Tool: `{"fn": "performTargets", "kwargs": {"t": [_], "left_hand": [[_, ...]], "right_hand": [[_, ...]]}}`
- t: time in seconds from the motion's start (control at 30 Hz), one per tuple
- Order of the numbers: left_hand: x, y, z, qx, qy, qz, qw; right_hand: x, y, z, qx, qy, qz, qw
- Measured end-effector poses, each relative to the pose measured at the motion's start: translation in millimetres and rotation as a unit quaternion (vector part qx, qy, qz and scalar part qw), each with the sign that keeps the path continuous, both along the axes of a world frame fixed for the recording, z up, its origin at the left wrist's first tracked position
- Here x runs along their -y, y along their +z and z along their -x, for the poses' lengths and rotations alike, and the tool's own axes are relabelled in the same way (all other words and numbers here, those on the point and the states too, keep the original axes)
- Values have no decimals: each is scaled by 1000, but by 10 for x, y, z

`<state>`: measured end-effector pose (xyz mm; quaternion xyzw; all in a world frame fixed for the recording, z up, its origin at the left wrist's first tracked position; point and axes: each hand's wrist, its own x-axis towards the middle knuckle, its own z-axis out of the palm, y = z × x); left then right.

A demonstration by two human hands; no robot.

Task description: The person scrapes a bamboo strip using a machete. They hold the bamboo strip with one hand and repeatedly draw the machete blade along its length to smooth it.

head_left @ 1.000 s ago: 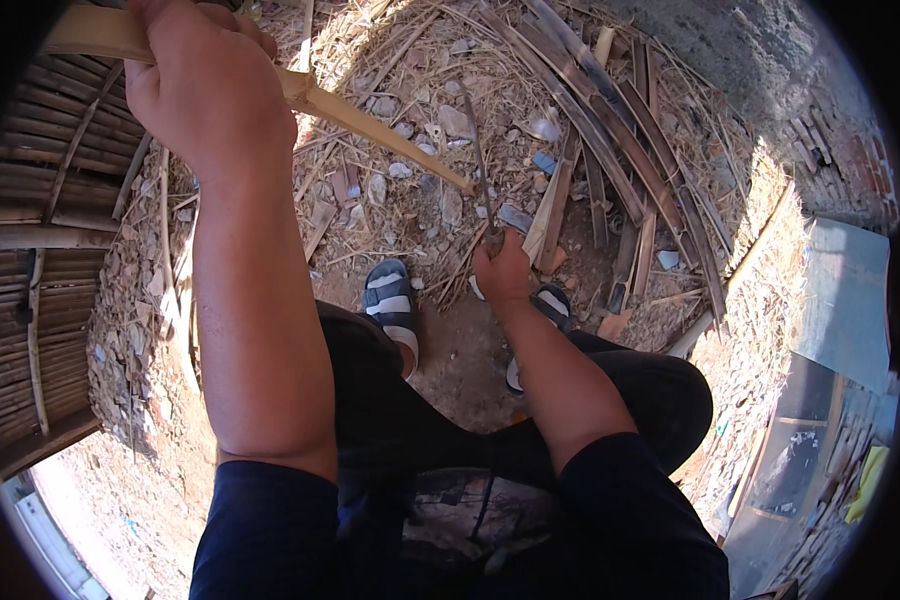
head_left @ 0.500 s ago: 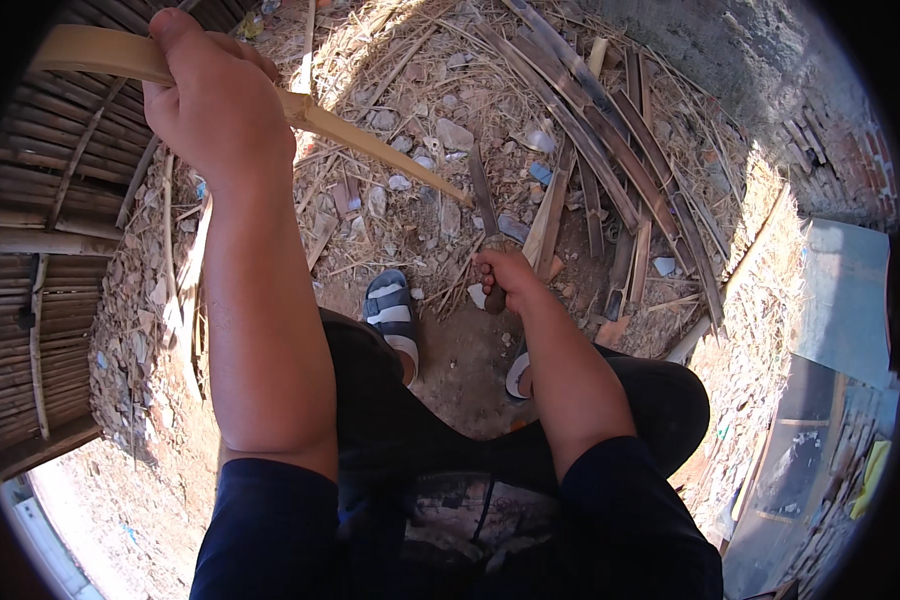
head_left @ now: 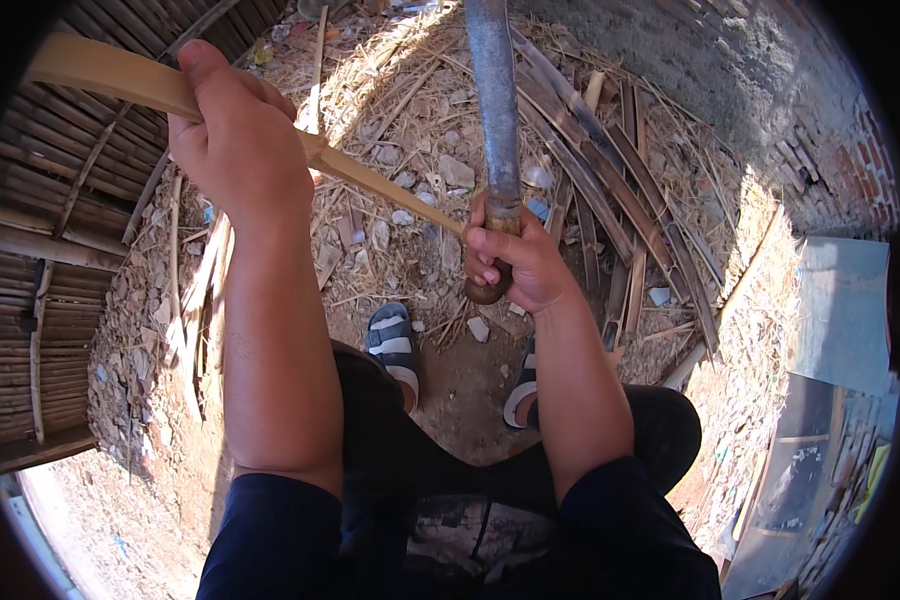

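Left hand point(head_left: 238, 150) is what I see first, raised toward the upper left and wrapped tight around a long pale split bamboo strip point(head_left: 120, 78). That strip is one piece; its long axis runs from the upper left down to the right, and its thin end points at my right hand point(head_left: 522, 262). My right hand is closed in a fist round the brown wooden handle of a long grey metal blade point(head_left: 494, 110). There is one blade; it stands nearly upright in the view, pointing away from me toward the top edge, with the rounded handle end showing below my fist. The strip's tip meets the blade just above my fingers.

Beneath both lies dry dirt ground point(head_left: 450, 390) strewn with bamboo scraps, and a stack of darker bamboo slats point(head_left: 620, 190) fans out on the right. Two grey-and-white sandals show on my feet, the left sandal point(head_left: 392, 340) plain, the right sandal point(head_left: 522, 392) partly hidden by my forearm.
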<state>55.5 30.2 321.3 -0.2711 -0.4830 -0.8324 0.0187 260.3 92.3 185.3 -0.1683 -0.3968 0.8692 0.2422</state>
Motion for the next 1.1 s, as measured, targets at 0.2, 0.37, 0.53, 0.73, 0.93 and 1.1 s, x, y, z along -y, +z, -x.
{"fn": "performTargets", "kwargs": {"t": [0.2,0.37,0.53,0.73,0.93,1.1], "left_hand": [[17,2,-6,-17,-9,9,1000],[7,-29,19,-22,-16,-2,1000],[12,-28,-70,-21,-11,-14,1000],[-45,-5,-170,23,14,-24,999],[-8,-123,-82,-43,14,-1,999],[-12,-137,37,-2,-2,-11,1000]], "right_hand": [[26,165,-22,-26,22,-38,999],[-6,128,-44,-31,23,-52,998],[-81,-208,96,260,-249,-343,867],[427,-1895,-30,460,-269,-371,760],[540,-2765,-322,642,-59,-346,682],[224,-2485,-375,378,10,177,909]]}}
